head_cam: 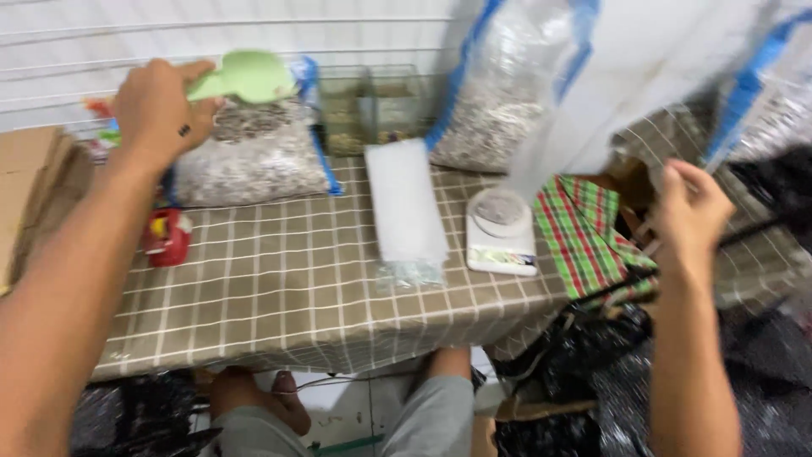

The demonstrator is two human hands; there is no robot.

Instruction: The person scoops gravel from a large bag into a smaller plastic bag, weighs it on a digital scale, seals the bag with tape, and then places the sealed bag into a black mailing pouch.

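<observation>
Overhead, left hand [156,106] gripping green scoop [245,78] above seed bag [254,152], right hand [689,211] holding clear bag [626,85].

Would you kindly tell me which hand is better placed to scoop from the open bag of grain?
Left, probably: the left hand already grips the green scoop directly above that bag.

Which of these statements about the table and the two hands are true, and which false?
1. The left hand holds a green scoop. True.
2. The scoop is over the scale. False: it is over a clear bag of grain at the table's far left.
3. The right hand holds up a clear bag. True.
4. The tablecloth is plain white. False: it is brown with white checks.
5. A red thing lies near the left arm. True.
</observation>
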